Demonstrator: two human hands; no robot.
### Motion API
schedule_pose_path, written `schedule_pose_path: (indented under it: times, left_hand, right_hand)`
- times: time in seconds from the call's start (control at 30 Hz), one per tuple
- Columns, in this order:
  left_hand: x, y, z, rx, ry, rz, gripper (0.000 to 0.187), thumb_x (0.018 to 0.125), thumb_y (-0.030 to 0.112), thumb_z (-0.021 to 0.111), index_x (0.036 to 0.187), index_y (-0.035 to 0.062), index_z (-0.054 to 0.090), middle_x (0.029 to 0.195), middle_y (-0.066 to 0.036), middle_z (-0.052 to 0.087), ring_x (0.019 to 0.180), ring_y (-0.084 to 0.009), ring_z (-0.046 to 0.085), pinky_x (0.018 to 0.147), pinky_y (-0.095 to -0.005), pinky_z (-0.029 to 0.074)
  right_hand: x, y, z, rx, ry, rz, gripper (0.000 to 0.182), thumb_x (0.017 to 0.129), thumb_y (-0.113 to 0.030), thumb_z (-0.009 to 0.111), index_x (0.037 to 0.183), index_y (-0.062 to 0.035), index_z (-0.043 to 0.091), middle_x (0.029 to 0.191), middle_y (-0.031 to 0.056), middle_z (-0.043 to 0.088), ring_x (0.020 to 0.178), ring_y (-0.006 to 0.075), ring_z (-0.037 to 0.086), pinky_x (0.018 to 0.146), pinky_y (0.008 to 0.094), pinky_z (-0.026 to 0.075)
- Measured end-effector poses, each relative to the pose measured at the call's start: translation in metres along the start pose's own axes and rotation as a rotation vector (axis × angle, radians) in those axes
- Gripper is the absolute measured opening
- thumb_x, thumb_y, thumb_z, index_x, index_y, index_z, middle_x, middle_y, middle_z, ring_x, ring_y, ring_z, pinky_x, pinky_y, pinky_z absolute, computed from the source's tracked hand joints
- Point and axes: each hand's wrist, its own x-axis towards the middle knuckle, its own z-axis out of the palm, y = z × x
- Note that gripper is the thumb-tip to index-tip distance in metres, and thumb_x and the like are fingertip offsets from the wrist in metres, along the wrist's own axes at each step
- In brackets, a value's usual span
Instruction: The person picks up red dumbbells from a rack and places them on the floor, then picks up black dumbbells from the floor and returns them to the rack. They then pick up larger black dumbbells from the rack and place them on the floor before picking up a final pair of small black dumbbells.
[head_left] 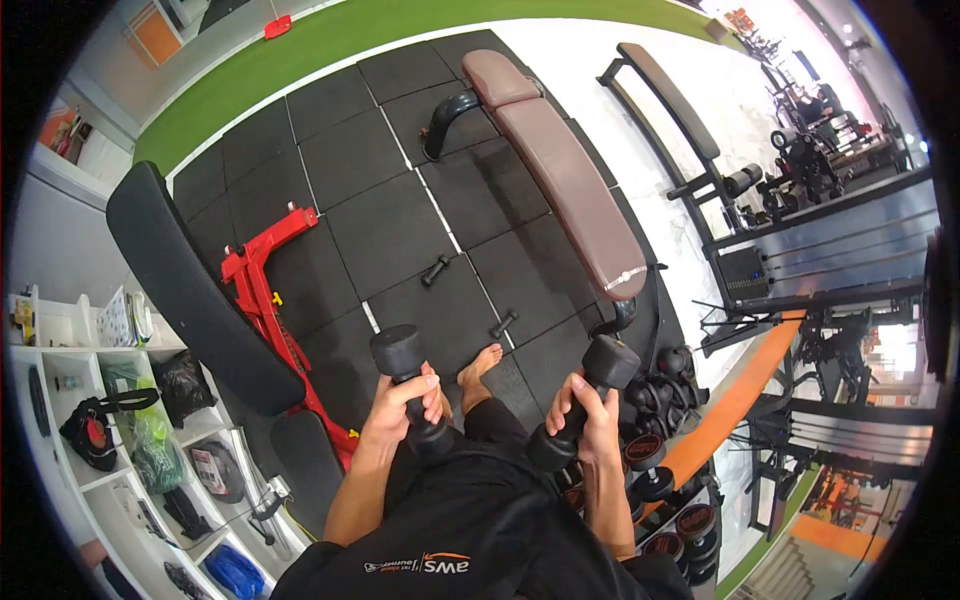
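Note:
My left hand (402,405) is wrapped round the handle of a black dumbbell (398,352), which is held up in front of my body at the lower middle. In my right hand (590,415) is a second black dumbbell (612,362), its upper end tilted out to the right. The two dumbbells are apart, one on each side of my black shirt (480,520). Below them on the floor lie two small black dumbbells, one (435,271) further off and one (504,324) near my bare foot (480,366).
A brown padded bench (570,175) stands ahead to the right. On the left are a black bench with a red frame (262,290) and white shelves (90,472) with bags. Racked dumbbells (645,452) sit at the lower right, beside an orange strip (700,440).

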Motion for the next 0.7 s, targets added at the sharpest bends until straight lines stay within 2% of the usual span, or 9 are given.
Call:
schedule_pose_path:
  times: [0.13,0.23,0.3,0.5,0.53,0.7]
  left_hand:
    - [0.027,0.003,0.007,-0.011,0.087,-0.016,0.008,0.088,0.006,0.061,0.085,0.0049,0.054,0.059,-0.006,0.05,0.047,-0.02,0.053,0.046,-0.0363,0.046]
    - [0.051,-0.001,0.011,-0.06,0.136,-0.029,0.009,0.087,0.004,0.065,0.084,0.0045,0.056,0.06,-0.006,0.053,0.048,-0.0182,0.055,0.048,-0.0343,0.047]
    - [0.072,-0.009,0.011,-0.047,0.205,-0.056,0.01,0.086,0.004,0.065,0.082,0.0052,0.056,0.06,-0.005,0.054,0.048,-0.0174,0.055,0.048,-0.0333,0.047]
    - [0.116,-0.05,-0.002,0.037,0.321,-0.146,0.012,0.086,0.004,0.066,0.084,0.0056,0.054,0.059,-0.004,0.055,0.047,-0.0161,0.056,0.047,-0.0311,0.047]
    - [0.123,-0.055,-0.002,0.06,0.323,-0.136,0.013,0.085,0.004,0.066,0.084,0.0057,0.053,0.06,-0.006,0.053,0.047,-0.0175,0.054,0.046,-0.0332,0.046]
    - [0.162,-0.088,-0.037,-0.001,0.358,-0.237,0.014,0.085,0.005,0.067,0.084,0.0058,0.053,0.059,-0.006,0.054,0.046,-0.0176,0.055,0.046,-0.0328,0.047]
  right_hand:
    - [0.043,-0.011,-0.002,-0.022,-0.024,0.045,0.018,0.094,-0.012,0.059,0.099,-0.0033,0.043,0.063,0.0093,0.048,0.045,0.0202,0.051,0.042,0.0347,0.045]
    - [0.08,-0.013,-0.01,0.005,-0.033,0.109,0.016,0.093,-0.009,0.062,0.095,-0.0028,0.048,0.065,0.0088,0.052,0.048,0.0211,0.055,0.046,0.0365,0.048]
    - [0.11,-0.009,-0.016,-0.01,-0.019,0.147,0.016,0.094,-0.01,0.062,0.096,-0.0026,0.047,0.065,0.0087,0.051,0.047,0.021,0.054,0.045,0.0361,0.048]
    - [0.169,0.026,-0.049,-0.077,0.062,0.319,0.02,0.094,-0.013,0.062,0.095,-0.0027,0.045,0.066,0.0083,0.05,0.048,0.0198,0.053,0.044,0.0352,0.047]
    - [0.179,0.031,-0.054,-0.094,0.077,0.348,0.02,0.094,-0.013,0.062,0.095,-0.0028,0.045,0.066,0.0081,0.05,0.048,0.0198,0.053,0.044,0.0352,0.047]
    - [0.221,0.072,-0.08,-0.152,0.137,0.45,0.021,0.094,-0.014,0.063,0.095,-0.0033,0.045,0.066,0.0075,0.05,0.048,0.0197,0.053,0.045,0.0351,0.047]
